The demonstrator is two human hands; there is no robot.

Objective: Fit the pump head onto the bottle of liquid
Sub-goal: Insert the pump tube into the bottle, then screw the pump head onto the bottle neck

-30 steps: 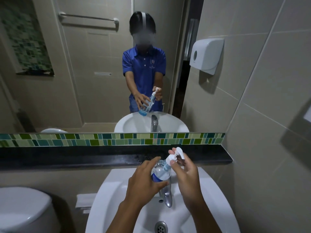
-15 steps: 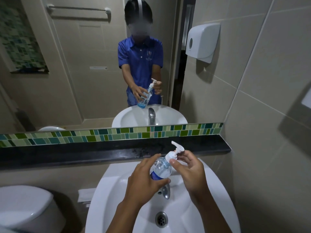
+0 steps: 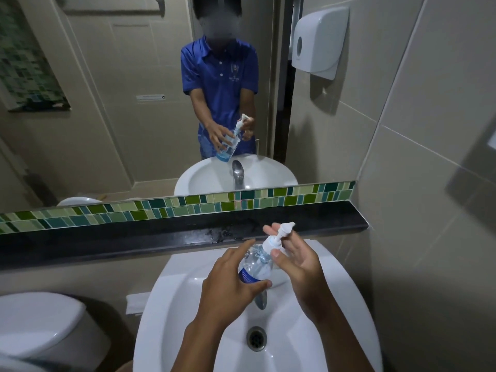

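Gripping clear bottle (image 3: 256, 267) round its body with left hand (image 3: 232, 287), tilted, above sink (image 3: 166, 304), directly over tap (image 3: 261, 300) at sink's back. Pinching pump head (image 3: 276, 238) at its collar with right hand (image 3: 299, 263): thumb in front, fingers (image 3: 296, 244) loosely spread behind. Sitting on bottle neck already, nozzle aimed toward sink's back right. Can't tell whether threaded fully.

single head cam, looks forward and down over sink (image 3: 188, 304), close; mirror (image 3: 120, 116) straight ahead reflects same scene
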